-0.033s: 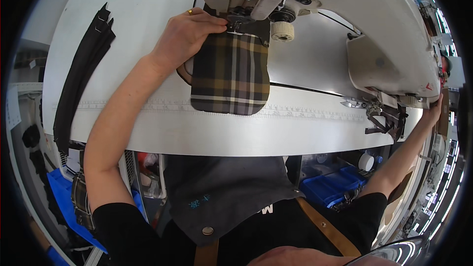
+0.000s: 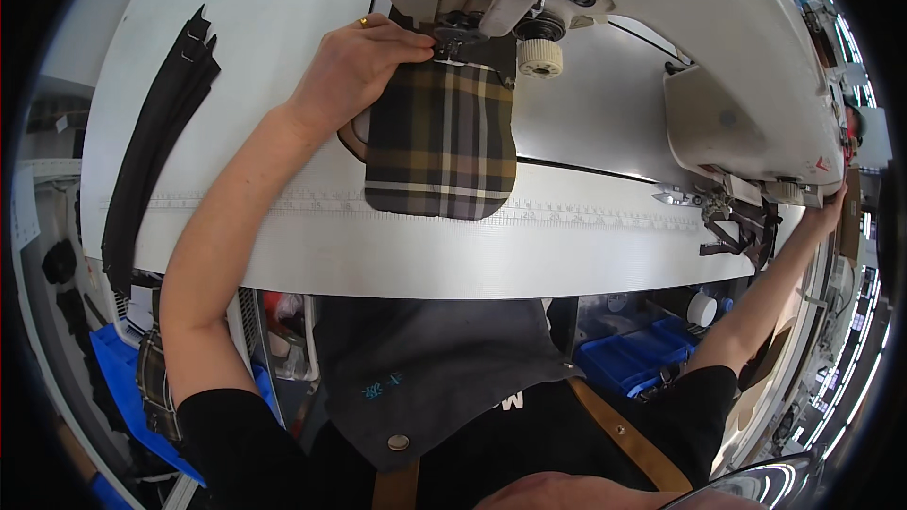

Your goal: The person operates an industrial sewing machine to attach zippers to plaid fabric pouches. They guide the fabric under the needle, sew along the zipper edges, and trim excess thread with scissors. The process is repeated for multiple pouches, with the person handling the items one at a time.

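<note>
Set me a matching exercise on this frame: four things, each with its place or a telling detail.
1. plaid piece
2. dark strips
3. left hand
4. right hand

A. at the right end of the sewing machine
B. on the left part of the tabletop
C. wearing a gold-coloured ring
D. lying partly over the ruler scale

Pairs: 1-D, 2-B, 3-C, 4-A

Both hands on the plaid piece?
No, only the left hand is at the plaid piece; the right hand is off by the sewing machine's right end.

Sewing workshop, by the sewing machine [image 2: 756,38]
</note>
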Tool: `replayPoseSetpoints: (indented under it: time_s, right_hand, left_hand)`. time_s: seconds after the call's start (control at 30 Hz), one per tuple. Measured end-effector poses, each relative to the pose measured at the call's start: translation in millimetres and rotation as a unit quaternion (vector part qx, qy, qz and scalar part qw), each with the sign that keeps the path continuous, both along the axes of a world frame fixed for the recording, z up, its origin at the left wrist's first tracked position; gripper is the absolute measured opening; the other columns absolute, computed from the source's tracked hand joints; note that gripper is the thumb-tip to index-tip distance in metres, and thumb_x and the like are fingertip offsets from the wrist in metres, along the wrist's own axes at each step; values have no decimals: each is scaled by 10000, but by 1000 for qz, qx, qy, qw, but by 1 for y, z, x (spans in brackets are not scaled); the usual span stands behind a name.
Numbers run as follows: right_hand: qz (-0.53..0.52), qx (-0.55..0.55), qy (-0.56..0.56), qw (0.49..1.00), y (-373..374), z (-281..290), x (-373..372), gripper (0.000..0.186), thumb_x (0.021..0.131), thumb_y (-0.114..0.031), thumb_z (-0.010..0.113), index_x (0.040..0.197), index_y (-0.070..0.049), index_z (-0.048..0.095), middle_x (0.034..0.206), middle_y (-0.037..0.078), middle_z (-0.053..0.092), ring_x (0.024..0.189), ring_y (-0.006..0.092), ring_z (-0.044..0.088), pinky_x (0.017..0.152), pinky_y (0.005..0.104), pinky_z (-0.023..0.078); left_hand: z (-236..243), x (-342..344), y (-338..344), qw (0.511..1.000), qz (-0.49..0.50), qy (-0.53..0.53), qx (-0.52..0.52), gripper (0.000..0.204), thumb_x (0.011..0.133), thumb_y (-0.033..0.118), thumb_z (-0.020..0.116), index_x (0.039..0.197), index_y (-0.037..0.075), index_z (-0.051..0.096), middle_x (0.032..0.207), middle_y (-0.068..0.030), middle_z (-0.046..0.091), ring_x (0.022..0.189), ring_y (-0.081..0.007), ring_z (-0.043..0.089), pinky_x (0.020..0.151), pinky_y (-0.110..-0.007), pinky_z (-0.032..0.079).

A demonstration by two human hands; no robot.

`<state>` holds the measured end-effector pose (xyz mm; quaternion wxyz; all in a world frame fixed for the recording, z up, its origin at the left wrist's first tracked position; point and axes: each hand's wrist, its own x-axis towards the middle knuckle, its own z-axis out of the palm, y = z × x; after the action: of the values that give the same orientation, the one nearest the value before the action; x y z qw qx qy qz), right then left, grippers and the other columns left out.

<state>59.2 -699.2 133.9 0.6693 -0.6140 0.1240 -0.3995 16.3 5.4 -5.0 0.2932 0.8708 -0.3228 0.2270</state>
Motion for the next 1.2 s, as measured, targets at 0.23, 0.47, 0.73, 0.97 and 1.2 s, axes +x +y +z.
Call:
replayPoseSetpoints:
  time_s: [0.23,0.47,0.73,0.97,1.2]
  right_hand:
    - [-70,-48,-37,996,65,-33,-35,427,951,-337,425,1252,-48,512,1268,137,527,1171,268,489,978,482,396]
    - [-135,-300,-205,922,168,-2,-69,382,950,-303,484,1070,41,598,970,146,659,845,217,621,782,335,475]
    - [221,-649,58,726,295,-66,-123,255,829,-24,545,1069,-5,628,987,122,656,947,271,606,868,329,460]
    - [129,-588,202,772,270,-114,-141,239,890,-6,505,1111,9,594,1140,109,621,1078,268,545,955,357,390]
    - [127,-589,102,792,303,-113,-135,273,896,30,459,1153,6,545,937,132,611,766,205,559,688,299,446]
  left_hand:
    - [0,2,1,1000,-8,18,6,237,740,-33,548,894,65,700,968,-21,686,874,-229,626,791,-309,521]
    - [2,-2,8,997,-36,55,-29,242,730,-52,560,894,62,697,967,-24,687,879,-234,625,796,-317,522]
    - [15,-10,-4,966,106,185,-145,200,759,-35,588,921,46,674,998,-17,662,996,-233,582,919,-332,453]
    - [11,-9,11,988,-1,-4,152,248,797,4,601,1044,18,589,1087,-22,623,1098,-242,534,1023,-421,365]
    - [15,-25,0,993,5,117,-15,87,877,75,542,932,9,560,1048,-81,650,972,-255,618,970,-411,411]
